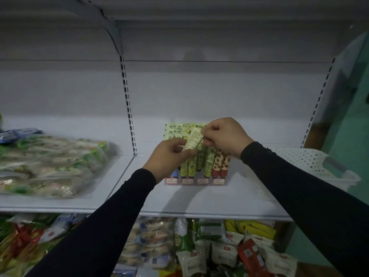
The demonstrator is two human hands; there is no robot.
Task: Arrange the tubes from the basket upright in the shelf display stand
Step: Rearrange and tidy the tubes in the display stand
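Observation:
A pale yellow tube [193,138] with printed text is held slanted above the display stand [194,181]. My left hand [169,156] pinches its lower end and my right hand [225,135] pinches its upper end. Below it, several tubes stand upright in the clear stand: yellow-green ones [188,166], green ones [208,162] and red-spotted ones [221,163], with a blue one half hidden behind my left wrist. The white perforated basket [311,162] sits on the shelf to the right; its inside is not visible.
Bagged goods [50,166] lie on the left shelf section. A slotted upright [129,116] divides the shelf back. Packets [199,250] fill the lower shelf. White shelf surface [209,198] lies in front of the stand.

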